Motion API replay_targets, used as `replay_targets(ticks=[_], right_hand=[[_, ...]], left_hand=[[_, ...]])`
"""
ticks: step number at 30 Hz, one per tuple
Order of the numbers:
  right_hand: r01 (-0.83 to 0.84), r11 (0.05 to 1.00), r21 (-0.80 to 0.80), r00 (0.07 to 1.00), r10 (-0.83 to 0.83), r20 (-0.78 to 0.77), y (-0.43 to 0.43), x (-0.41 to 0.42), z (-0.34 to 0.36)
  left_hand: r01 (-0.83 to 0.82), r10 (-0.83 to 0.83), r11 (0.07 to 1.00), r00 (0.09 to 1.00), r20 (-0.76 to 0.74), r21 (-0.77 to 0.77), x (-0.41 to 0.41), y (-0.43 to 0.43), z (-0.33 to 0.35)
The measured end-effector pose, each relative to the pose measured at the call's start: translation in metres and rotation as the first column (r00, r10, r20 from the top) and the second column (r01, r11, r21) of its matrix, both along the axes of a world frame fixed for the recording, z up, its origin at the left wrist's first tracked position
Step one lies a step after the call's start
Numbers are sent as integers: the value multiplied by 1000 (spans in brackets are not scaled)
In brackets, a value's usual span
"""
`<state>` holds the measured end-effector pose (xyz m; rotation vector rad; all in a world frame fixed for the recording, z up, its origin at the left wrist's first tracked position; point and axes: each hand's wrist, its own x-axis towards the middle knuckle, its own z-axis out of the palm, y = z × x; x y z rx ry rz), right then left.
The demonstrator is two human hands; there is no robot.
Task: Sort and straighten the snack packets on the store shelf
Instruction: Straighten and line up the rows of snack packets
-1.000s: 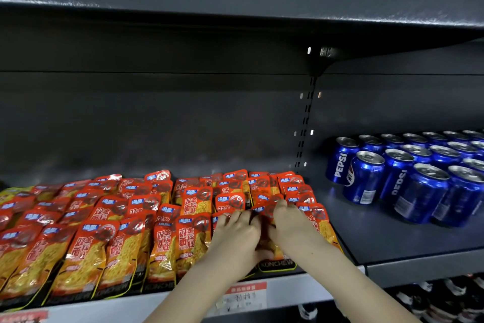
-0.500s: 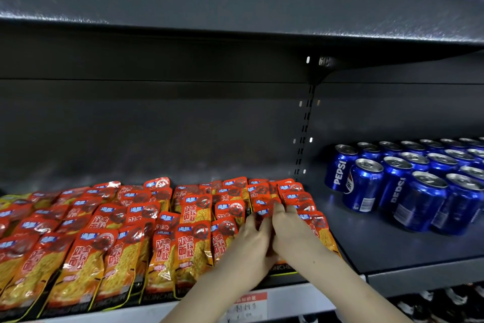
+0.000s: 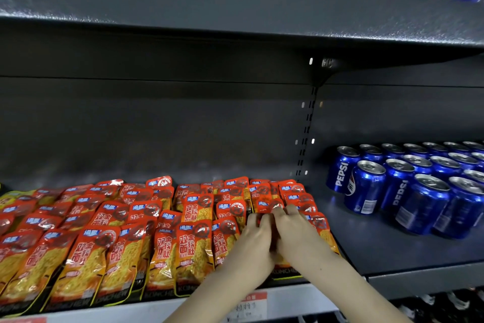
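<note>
A person's left hand [image 3: 255, 240] and right hand [image 3: 296, 233] met, touching side by side, over the red-and-yellow packets [image 3: 193, 246] at the right end of a dark store shelf [image 3: 392, 252]. The fingers of both hands were bent down over the top edge of one front-row packet [image 3: 284, 270] and appeared to pinch it, though the hands hid most of the pack and the exact hold was hard to make out.

The packets lay overlapping in rows across the shelf's left bay, the front ones reaching its lip above a price tag [image 3: 248, 304]. Several further back sat skewed. Blue cans [image 3: 366, 191] stood upright in the right bay, apart from the snacks.

The risk from here looked plain. The packs were glossy and shingled, so a tug on one would likely drag its neighbours out of line. A pull toward the lip could slide the front row off the shelf. A wide sweep to the right might push the end column into the open gap before the cans.
</note>
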<state>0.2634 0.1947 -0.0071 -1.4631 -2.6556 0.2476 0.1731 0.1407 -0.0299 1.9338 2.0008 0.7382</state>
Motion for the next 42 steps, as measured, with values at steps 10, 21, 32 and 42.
replay_targets(ticks=[10, 21, 32, 42], right_hand=[[-127, 972, 196, 986, 145, -80, -1, 10, -12], [-220, 950, 220, 937, 269, -224, -13, -15, -7], [-202, 976, 78, 957, 214, -197, -19, -42, -13], [-140, 990, 15, 976, 141, -168, -20, -48, -10]], left_hand=[[-79, 82, 984, 997, -13, 158, -21, -7, 4], [-176, 108, 977, 890, -443, -116, -83, -33, 14], [-90, -44, 962, 880, -473, -259, -87, -41, 13], [-34, -74, 977, 874, -480, -212, -87, -28, 12]])
